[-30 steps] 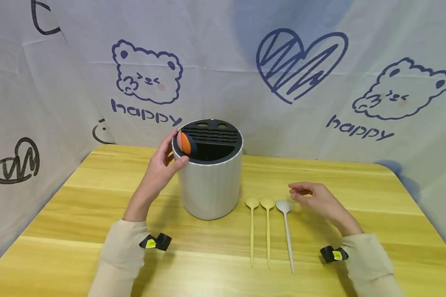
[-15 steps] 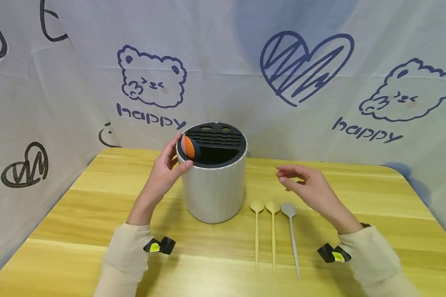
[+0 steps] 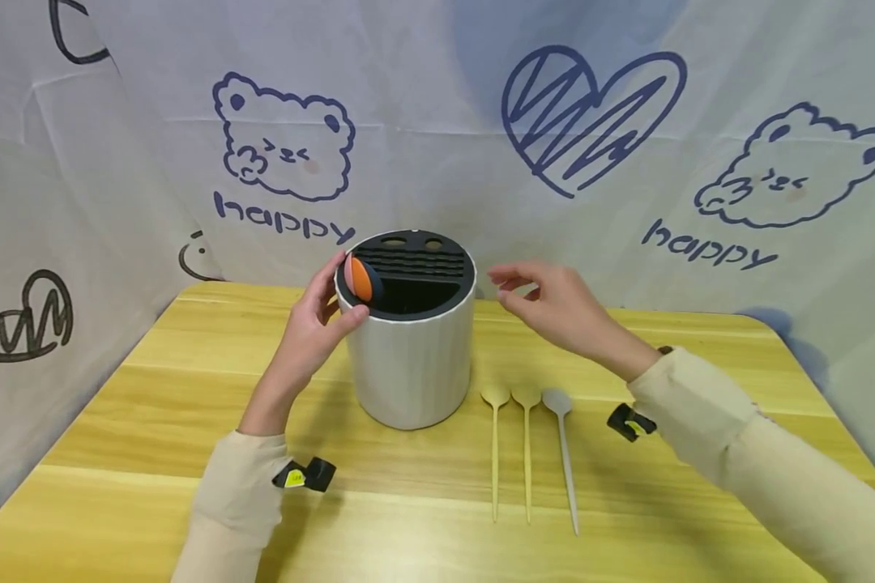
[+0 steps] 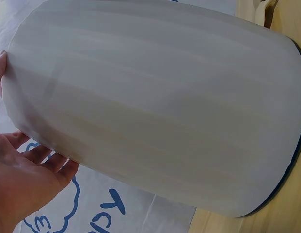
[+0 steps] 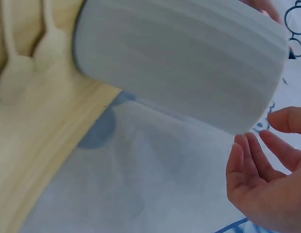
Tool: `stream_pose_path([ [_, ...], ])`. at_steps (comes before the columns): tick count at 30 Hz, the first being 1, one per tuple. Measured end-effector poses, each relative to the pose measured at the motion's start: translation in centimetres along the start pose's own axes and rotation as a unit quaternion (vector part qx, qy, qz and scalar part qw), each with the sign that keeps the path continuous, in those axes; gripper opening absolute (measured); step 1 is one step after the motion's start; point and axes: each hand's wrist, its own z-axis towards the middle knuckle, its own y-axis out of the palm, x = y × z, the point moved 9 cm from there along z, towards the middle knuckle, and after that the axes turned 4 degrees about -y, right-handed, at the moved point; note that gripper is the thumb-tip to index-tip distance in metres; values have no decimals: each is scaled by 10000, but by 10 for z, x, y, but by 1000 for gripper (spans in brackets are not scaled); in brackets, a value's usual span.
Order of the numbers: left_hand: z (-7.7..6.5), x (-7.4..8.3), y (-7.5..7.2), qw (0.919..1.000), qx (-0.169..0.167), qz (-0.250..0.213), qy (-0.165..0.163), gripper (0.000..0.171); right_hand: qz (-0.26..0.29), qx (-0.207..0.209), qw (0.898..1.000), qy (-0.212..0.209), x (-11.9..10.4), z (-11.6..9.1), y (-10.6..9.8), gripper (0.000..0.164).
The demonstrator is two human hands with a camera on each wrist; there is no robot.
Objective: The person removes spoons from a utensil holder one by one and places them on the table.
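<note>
A white ribbed utensil holder (image 3: 411, 368) with a black slotted lid (image 3: 416, 267) stands upright on the table. Rounded pink, orange and navy pieces (image 3: 362, 279) sit in the left part of its wide opening; what lies below them is hidden. My left hand (image 3: 309, 324) holds the holder at its upper left, thumb at the front rim and fingers around the side; the left wrist view shows these fingers against the wall (image 4: 155, 107). Just right of the rim, my right hand (image 3: 547, 304) hovers with loosely bent fingers and nothing in it, apart from the holder.
Two yellow spoons (image 3: 495, 453) (image 3: 528, 453) and a grey spoon (image 3: 565, 461) lie side by side on the wooden table (image 3: 408, 526), right of the holder, bowls away from me. A white cloth (image 3: 423, 162) with blue drawings hangs behind the table.
My right hand has risen from beside the grey spoon and moved left to the holder's right rim. My left hand keeps its place on the holder. The head view has shifted slightly.
</note>
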Motion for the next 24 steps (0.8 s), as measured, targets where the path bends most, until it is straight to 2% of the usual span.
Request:
stream_pose_path([
  [8,1,2,1,10000,-40,-67,54,80,-477,154,9945,-919,-42,17,-8,33],
  [11,1,2,1,10000,-18,-84,41,82,-507,152,9928,-1074,-51,22,-9,31],
  [18,1,1,0,9999,-21,-90,49,82,-244,-191,9949,-955,-67,40,0,32],
  [24,1,2,1,9999,-66,-134,58,80,49,-571,9963,-633,-76,54,18,31],
])
